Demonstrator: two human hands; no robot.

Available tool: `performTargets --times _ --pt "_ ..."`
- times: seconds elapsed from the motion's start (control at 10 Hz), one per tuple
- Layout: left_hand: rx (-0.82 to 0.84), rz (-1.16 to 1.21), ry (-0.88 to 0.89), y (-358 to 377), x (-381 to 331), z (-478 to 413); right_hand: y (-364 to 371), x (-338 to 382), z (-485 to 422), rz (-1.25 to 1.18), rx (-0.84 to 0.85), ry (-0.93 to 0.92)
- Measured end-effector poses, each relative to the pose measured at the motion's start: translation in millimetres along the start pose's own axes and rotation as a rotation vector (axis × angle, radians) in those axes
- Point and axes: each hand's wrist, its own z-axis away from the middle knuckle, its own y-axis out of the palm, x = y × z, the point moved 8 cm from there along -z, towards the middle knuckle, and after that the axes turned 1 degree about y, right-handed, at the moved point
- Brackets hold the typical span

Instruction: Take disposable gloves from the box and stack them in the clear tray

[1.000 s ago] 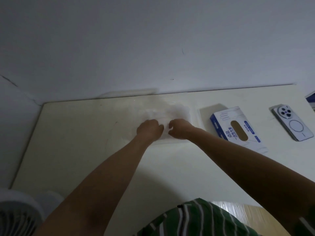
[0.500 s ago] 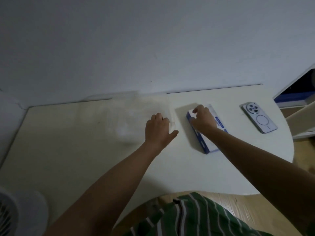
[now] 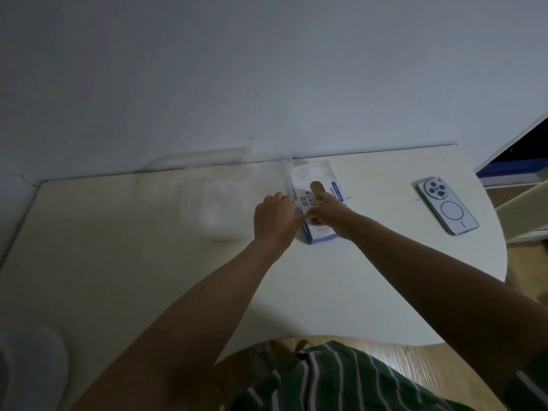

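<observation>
L hand shifted to box — R hand atop it, grips unclear.

On the table, the box lies under the right fingers. The tray sits just beside it, left of the left fingers, with gloves inside. A phone lies well right of the fingers.

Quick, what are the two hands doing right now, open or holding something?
Left hand: pinches a clear glove beside the box.
Right hand: fingers curled over the box; cannot tell what it holds.
</observation>
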Motion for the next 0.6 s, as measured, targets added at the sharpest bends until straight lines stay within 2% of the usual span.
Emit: performTargets --times 0.2,0.4,0.5,0.6 --pt "0.022 -0.021 -0.028 3.8 2.2 -14.7 12.7 14.1 -13.9 -0.263 0.061 0.036" --pt "0.009 -0.002 0.050 -4.8 4.5 -6.3 12.3 7.8 -8.9 -0.326 0.043 0.079" --pt "-0.178 0.083 0.144 -31.9 7.5 14.4 -0.7 6.1 -2.9 -0.327 -0.085 0.051" --pt "-0.205 0.110 0.215 -38.0 18.8 39.3 -11.6 9.7 12.3 -0.309 -0.142 -0.004"
